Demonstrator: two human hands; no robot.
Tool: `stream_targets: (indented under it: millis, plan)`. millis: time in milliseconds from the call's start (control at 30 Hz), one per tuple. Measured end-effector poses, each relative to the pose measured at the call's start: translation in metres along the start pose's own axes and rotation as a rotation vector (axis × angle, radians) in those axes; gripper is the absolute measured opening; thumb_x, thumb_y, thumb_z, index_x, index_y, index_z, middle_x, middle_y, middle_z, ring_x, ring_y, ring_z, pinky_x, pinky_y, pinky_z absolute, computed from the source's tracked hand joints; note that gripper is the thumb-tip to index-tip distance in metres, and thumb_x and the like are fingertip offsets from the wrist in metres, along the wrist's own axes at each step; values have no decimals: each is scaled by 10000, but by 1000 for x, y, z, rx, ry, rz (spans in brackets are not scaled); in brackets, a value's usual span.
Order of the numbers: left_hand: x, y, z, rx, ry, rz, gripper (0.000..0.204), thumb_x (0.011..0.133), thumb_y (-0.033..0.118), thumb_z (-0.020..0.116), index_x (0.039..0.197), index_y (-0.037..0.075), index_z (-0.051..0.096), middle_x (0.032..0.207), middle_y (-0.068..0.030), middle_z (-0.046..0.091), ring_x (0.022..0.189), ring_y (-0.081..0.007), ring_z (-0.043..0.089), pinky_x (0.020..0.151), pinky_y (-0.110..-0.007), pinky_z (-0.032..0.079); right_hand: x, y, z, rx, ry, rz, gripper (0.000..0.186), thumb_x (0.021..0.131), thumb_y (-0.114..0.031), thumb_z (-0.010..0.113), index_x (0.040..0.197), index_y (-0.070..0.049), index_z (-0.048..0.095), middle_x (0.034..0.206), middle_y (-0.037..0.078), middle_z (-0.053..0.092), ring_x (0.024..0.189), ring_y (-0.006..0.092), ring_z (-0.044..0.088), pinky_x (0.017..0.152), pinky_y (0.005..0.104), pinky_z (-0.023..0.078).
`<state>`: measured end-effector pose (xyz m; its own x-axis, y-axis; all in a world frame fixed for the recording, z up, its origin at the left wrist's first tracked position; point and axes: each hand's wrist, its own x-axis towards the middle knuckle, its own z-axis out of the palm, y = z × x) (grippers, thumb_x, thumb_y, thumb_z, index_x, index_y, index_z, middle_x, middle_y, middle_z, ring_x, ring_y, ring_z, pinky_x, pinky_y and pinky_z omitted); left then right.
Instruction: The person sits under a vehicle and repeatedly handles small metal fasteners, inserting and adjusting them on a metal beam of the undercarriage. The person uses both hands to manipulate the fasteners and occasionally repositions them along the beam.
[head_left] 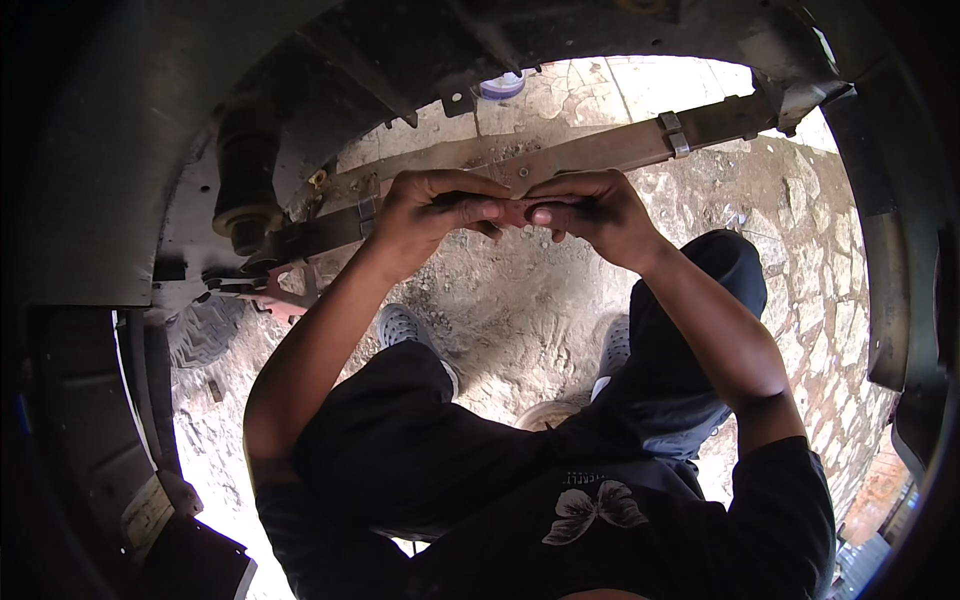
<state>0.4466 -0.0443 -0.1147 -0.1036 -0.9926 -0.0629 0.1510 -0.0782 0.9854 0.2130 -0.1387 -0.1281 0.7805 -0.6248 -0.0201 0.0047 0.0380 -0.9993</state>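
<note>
In the middle of the view, my left hand (425, 217) and my right hand (603, 215) meet over a small reddish-brown flat piece (515, 212). Thumbs press on its near side, with the fingers behind it, so each hand pinches one end. What exactly the piece is I cannot make out, since the fingers cover most of it. Just beyond my hands runs a long rusty leaf spring (600, 152), rising to the right. A metal clip (674, 135) wraps its right part. Whether the piece touches the spring I cannot tell.
A dark vehicle body arches overhead and down both sides. At the left hangs a dark cylindrical part (247, 170), with a reddish metal part (285, 292) lower down. A white and purple round container (502, 87) stands beyond the spring. My shoes rest on dusty ground (510, 320).
</note>
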Motion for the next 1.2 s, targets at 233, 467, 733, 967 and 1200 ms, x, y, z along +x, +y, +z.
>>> stream_targets:
  millis: [233, 467, 733, 967, 1200]
  plan:
    - [7, 3, 5, 103, 63, 65, 317, 846, -34, 751, 1156, -36, 685, 1012, -141, 724, 877, -194, 715, 740, -322, 602, 9, 3, -9, 167, -189, -13, 244, 907, -148, 758, 1099, 3, 745, 993, 88, 751, 882, 133, 682, 784, 293, 555]
    - [5, -2, 9, 179, 74, 92, 262, 874, -21, 737, 1128, -35, 673, 1051, -100, 695, 895, -183, 700, 761, -305, 596, 10, 5, -4, 171, -163, -58, 223, 908, -62, 734, 1115, 11, 699, 1033, 103, 737, 969, 166, 695, 878, 310, 556]
    - [5, -8, 4, 41, 88, 40, 229, 883, -4, 743, 1103, -31, 684, 1036, -97, 708, 896, -160, 704, 737, -275, 590, 13, 6, -5, 88, -193, -107, 220, 918, -58, 724, 1121, 15, 678, 1032, 93, 727, 973, 166, 691, 907, 317, 552]
    - [3, -9, 0, 101, 35, 25, 188, 864, 4, 755, 1041, -39, 707, 936, -114, 723, 866, -175, 689, 756, -313, 564, 12, 6, 1, -73, -45, 48, 205, 916, -166, 754, 1047, -10, 742, 996, 84, 730, 924, 151, 679, 848, 297, 529]
    - [3, -14, -10, -209, -140, -139, 172, 870, -19, 730, 1041, -37, 717, 923, -126, 726, 861, -193, 690, 741, -330, 558, 11, 3, -2, -13, -178, -20, 187, 900, -134, 764, 1031, -2, 750, 980, 87, 729, 942, 163, 680, 870, 294, 523]
